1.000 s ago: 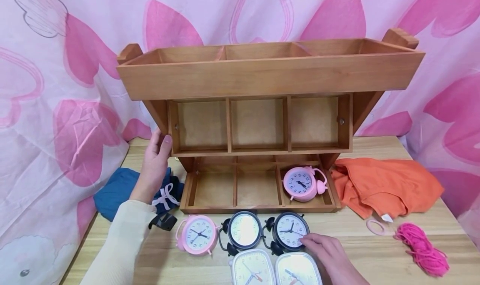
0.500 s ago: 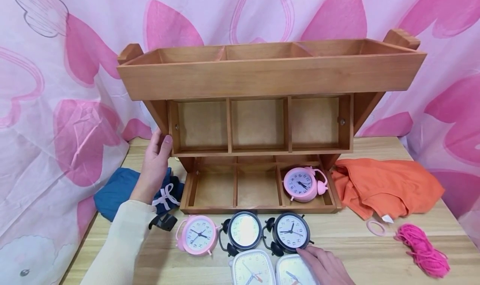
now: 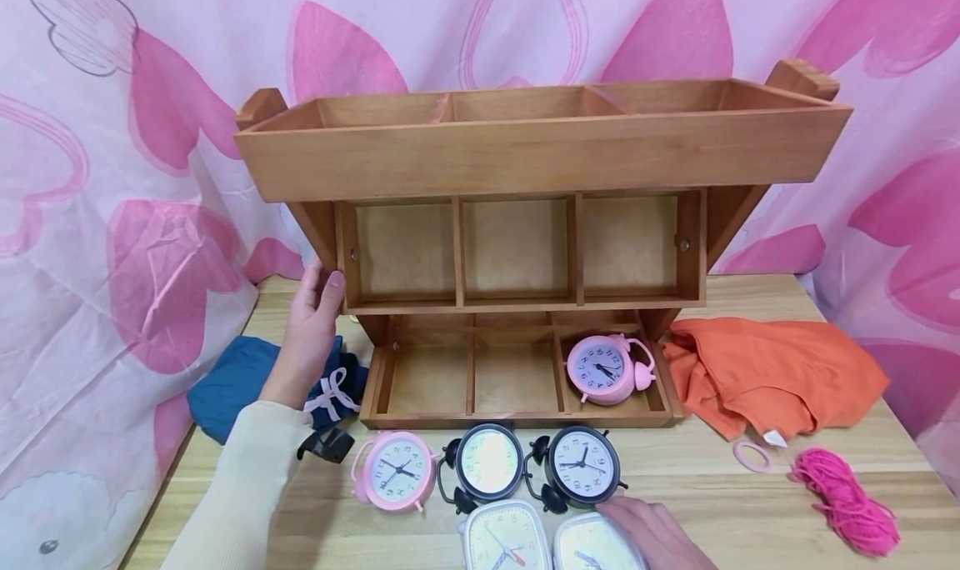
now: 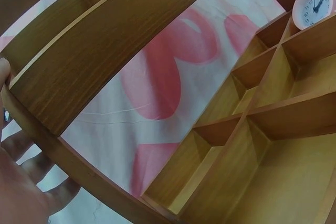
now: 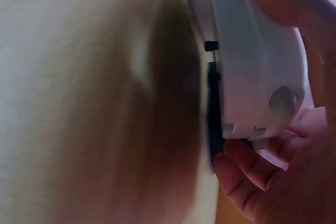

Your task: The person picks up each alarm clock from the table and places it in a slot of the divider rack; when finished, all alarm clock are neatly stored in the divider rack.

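Reference: 12 o'clock was the far side of the surface in the head view, and positions were read from the middle of the wooden rack.

Complete: one item. The loaded clock, pink, sat at 5 o'clock, in the bottom tier's compartment nearest 3 o'clock.

Outstanding, by judgement: five items outside the rack. The loose pink clock lay at 7 o'clock. The first black clock and second black clock lay near 6 o'clock. The first white clock and second white clock were farther out in the same direction.

Hands: the left hand gripped the rack's side at 8 o'clock, thumb in front, fingers behind. The right hand gripped the second white clock from its 3 o'clock side; whether that clock touched the surface could not be told.

Status: judged early. Two front compartments in the bottom tier and all three in the middle tier showed bare bases. The top tier's bases were hidden, so its contents could not be confirmed.
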`<state>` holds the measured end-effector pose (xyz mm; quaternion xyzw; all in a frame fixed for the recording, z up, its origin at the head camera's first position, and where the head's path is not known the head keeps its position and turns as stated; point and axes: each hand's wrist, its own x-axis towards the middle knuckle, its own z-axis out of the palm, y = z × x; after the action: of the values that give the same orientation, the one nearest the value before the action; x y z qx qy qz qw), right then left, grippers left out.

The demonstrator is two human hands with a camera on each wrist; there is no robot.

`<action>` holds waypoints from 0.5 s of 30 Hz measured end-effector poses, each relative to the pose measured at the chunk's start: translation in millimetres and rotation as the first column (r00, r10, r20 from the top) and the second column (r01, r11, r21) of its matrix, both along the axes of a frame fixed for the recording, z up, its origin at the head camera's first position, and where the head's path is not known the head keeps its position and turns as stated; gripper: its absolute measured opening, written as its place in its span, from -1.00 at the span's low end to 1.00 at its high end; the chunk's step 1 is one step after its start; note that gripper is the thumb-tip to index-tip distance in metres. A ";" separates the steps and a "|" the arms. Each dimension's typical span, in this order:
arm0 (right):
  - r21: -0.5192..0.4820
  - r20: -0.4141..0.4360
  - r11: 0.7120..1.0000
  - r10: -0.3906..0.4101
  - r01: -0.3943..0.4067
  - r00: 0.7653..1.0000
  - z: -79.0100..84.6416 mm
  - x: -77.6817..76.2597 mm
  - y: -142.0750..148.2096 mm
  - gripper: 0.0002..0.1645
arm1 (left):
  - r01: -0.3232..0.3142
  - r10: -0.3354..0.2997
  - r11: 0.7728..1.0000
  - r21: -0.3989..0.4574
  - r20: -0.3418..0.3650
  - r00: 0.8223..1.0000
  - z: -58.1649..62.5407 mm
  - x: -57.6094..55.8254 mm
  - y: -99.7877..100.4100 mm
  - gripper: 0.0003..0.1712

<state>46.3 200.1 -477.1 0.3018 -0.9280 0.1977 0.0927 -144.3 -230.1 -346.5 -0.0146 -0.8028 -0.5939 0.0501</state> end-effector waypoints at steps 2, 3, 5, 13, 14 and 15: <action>-0.027 0.022 0.999 0.048 -0.047 0.999 7.4 -7.0 2.5 0.09 | 0.001 -0.001 1.000 0.004 -0.002 1.000 0.2 -0.1 -0.1 -0.28; -0.044 0.034 0.997 0.063 -0.062 0.997 14.0 -10.1 2.8 0.12 | 0.002 -0.002 1.000 0.008 -0.002 1.000 0.3 -0.1 0.0 -0.28; -0.069 0.057 0.996 0.053 -0.049 0.997 31.5 -15.9 2.3 0.22 | -0.001 0.001 1.000 0.004 0.000 1.000 0.3 0.1 0.2 -0.28; -0.146 0.027 0.989 -0.026 0.030 0.999 86.2 -56.1 -6.8 0.30 | -0.002 0.002 1.000 -0.005 0.009 1.000 0.2 1.1 0.6 -0.27; -0.162 0.019 0.986 -0.028 0.030 0.999 87.7 -64.4 -8.8 0.29 | -0.002 0.002 1.000 -0.004 0.009 1.000 0.3 1.2 0.6 -0.27; -0.173 0.025 0.984 -0.035 0.039 0.999 88.8 -72.9 -11.4 0.26 | -0.002 0.002 1.000 -0.004 0.008 1.000 0.4 1.3 0.7 -0.27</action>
<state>-26.6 188.8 -388.3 0.2729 -0.9137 0.2794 0.1122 -143.0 -229.4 -346.1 -0.0116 -0.8042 -0.5924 0.0472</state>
